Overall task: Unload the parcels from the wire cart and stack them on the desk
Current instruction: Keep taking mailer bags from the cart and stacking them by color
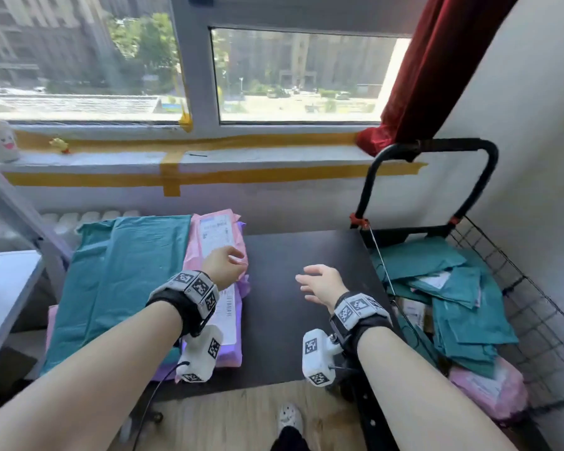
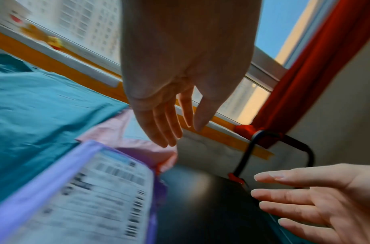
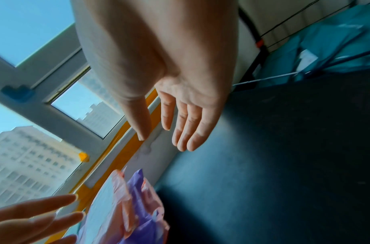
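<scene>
On the dark desk (image 1: pixel 293 255) lies a stack of parcels: a large teal one (image 1: pixel 127 281) on the left, pink (image 1: pixel 209 236) and purple (image 2: pixel 79 189) labelled ones beside it. My left hand (image 1: pixel 225 265) hovers just above the pink parcel with relaxed, straight fingers (image 2: pixel 165 125), holding nothing. My right hand (image 1: pixel 316 281) hangs over the bare desk, fingers (image 3: pixel 188 130) straight and empty. The wire cart (image 1: pixel 508 288) stands right of the desk, holding several teal parcels (image 1: pixel 463 307) and a pink one (image 1: pixel 489 392).
The cart's black handle (image 1: pixel 437 148) rises by the desk's far right corner. A red curtain (image 1: pixel 437 66) hangs above it. A windowsill (image 1: pixel 241 154) with yellow tape runs behind the desk. A white table (image 1: pixel 4 288) sits at the left. A shoe (image 1: pixel 290 415) shows on the wooden floor.
</scene>
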### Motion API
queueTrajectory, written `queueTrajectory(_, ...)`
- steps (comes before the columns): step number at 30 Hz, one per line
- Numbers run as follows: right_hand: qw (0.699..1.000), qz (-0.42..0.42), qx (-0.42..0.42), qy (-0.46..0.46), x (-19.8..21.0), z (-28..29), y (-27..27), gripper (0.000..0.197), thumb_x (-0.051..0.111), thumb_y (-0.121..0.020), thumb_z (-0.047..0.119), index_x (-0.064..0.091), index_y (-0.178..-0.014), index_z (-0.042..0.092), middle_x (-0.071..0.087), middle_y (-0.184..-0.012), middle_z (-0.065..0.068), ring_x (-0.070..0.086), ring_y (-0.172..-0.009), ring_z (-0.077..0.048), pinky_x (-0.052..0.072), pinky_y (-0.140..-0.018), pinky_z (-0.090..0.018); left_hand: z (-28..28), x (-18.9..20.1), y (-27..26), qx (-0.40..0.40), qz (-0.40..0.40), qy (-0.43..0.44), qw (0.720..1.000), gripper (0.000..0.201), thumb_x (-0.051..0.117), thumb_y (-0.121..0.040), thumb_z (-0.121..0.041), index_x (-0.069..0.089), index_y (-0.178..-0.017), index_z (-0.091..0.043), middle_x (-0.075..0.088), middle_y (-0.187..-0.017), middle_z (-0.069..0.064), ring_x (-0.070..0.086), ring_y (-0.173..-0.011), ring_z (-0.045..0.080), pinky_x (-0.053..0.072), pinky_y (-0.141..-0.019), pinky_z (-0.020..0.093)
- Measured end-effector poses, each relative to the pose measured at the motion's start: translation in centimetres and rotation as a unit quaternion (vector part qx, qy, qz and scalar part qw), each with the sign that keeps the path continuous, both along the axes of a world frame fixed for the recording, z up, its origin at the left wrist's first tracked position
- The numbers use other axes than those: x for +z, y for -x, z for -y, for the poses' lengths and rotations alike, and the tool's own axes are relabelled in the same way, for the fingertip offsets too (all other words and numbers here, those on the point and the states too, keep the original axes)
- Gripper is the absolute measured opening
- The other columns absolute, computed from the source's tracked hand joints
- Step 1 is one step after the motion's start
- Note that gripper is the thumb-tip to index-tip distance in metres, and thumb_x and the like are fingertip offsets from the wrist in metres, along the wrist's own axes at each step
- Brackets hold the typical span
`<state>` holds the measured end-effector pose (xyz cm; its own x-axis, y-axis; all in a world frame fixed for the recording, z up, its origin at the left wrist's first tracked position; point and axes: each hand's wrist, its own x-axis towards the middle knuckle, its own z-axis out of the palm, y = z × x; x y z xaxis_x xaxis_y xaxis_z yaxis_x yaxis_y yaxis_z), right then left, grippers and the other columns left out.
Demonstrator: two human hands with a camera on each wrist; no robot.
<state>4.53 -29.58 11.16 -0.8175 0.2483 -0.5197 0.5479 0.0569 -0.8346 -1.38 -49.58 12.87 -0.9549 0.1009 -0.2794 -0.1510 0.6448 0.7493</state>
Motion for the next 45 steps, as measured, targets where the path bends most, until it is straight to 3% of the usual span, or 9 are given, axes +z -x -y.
queueTrajectory(5, 0.996, 0.012, -0.091, -0.010, 0.0, -5.2, -6.4, 0.039, 0.061, -0.088, 0.004, 0.050, -0.125, -0.001, 0.054, -0.077, -0.006, 0.050, -0.063, -0.011, 0.042, -0.058, -0.021, -7.9, 0.6, -2.6, -0.121, 0.015, 0.010, 0.992, 0.029, 0.053, -0.084, -0.003, 0.062, -0.111, -0.007, 0.064, -0.092, 0.010, 0.051, -0.055, 0.016, 0.044, -0.045, 0.015)
queueTrajectory(9, 0.988, 0.023, -0.148, -0.021, 0.3, -10.2, -10.5, 0.037, 0.061, -0.089, 0.007, 0.052, -0.124, 0.000, 0.058, -0.089, -0.011, 0.055, -0.071, -0.015, 0.047, -0.063, -0.025, -14.2, 1.0, -4.2, -0.186, 0.020, 0.007, 0.982, 0.029, 0.053, -0.083, -0.003, 0.063, -0.110, -0.005, 0.060, -0.079, 0.003, 0.056, -0.071, 0.023, 0.050, -0.073, 0.029)
queueTrajectory(14, 0.978, 0.038, -0.200, -0.040, 0.2, -17.1, -14.1, 0.034, 0.061, -0.089, 0.009, 0.054, -0.121, 0.002, 0.060, -0.089, -0.011, 0.055, -0.069, -0.014, 0.047, -0.061, -0.022, -22.0, 1.0, -5.5, -0.251, 0.025, 0.006, 0.968, 0.028, 0.054, -0.084, -0.001, 0.062, -0.110, -0.003, 0.058, -0.085, 0.007, 0.056, -0.074, 0.024, 0.049, -0.071, 0.030)
queueTrajectory(18, 0.973, 0.053, -0.221, -0.047, -0.1, -23.5, -15.7, 0.035, 0.062, -0.089, 0.009, 0.056, -0.122, 0.001, 0.061, -0.093, -0.013, 0.056, -0.069, -0.015, 0.047, -0.059, -0.022, -28.8, 0.3, -6.4, -0.275, 0.032, 0.008, 0.961, 0.022, 0.050, -0.085, 0.001, 0.066, -0.095, -0.008, 0.063, -0.080, 0.004, 0.056, -0.071, 0.020, 0.050, -0.069, 0.028)
queueTrajectory(22, 0.971, 0.075, -0.223, -0.038, -1.1, -29.9, -15.9, 0.036, 0.061, -0.089, 0.005, 0.054, -0.124, 0.000, 0.059, -0.081, -0.008, 0.053, -0.062, -0.014, 0.042, -0.056, -0.023, -34.9, -0.8, -7.0, -0.262, 0.046, 0.017, 0.964, 0.025, 0.055, -0.086, -0.003, 0.064, -0.108, -0.006, 0.064, -0.089, 0.009, 0.058, -0.080, 0.022, 0.050, -0.075, 0.027)
queueTrajectory(25, 0.973, 0.085, -0.211, -0.048, -2.0, -34.5, -15.9, 0.033, 0.060, -0.089, 0.007, 0.055, -0.122, 0.002, 0.062, -0.094, -0.012, 0.058, -0.075, -0.017, 0.047, -0.061, -0.022, -39.1, -1.9, -6.9, -0.240, 0.060, 0.016, 0.969, 0.024, 0.055, -0.084, 0.000, 0.064, -0.106, -0.002, 0.066, -0.092, 0.015, 0.061, -0.080, 0.026, 0.054, -0.084, 0.034)
queueTrajectory(34, 0.974, 0.121, -0.192, -0.018, -6.1, -43.9, -14.8, 0.032, 0.059, -0.089, 0.008, 0.056, -0.121, 0.004, 0.061, -0.100, -0.011, 0.060, -0.083, -0.019, 0.050, -0.068, -0.024, -47.8, -5.7, -6.4, -0.216, 0.093, 0.064, 0.970, 0.027, 0.052, -0.084, 0.000, 0.065, -0.108, -0.007, 0.063, -0.089, 0.012, 0.057, -0.069, 0.024, 0.049, -0.059, 0.025)
queueTrajectory(40, 0.970, 0.132, -0.205, 0.002, -9.0, -47.4, -11.1, 0.032, 0.060, -0.089, 0.008, 0.056, -0.120, 0.004, 0.062, -0.100, -0.013, 0.061, -0.087, -0.021, 0.052, -0.080, -0.032, -51.8, -7.9, -3.3, -0.232, 0.108, 0.097, 0.962, 0.029, 0.052, -0.084, -0.003, 0.065, -0.109, -0.010, 0.067, -0.105, 0.013, 0.059, -0.078, 0.023, 0.049, -0.067, 0.025)
queueTrajectory(45, 0.967, 0.137, -0.215, 0.021, -11.5, -48.8, -6.8, 0.028, 0.062, -0.088, 0.011, 0.058, -0.116, 0.006, 0.064, -0.100, -0.012, 0.063, -0.086, -0.019, 0.054, -0.080, -0.031, -53.9, -10.5, 1.1, -0.251, 0.121, 0.126, 0.952, 0.028, 0.049, -0.088, -0.003, 0.064, -0.111, -0.009, 0.059, -0.094, 0.006, 0.055, -0.076, 0.022, 0.043, -0.065, 0.024)
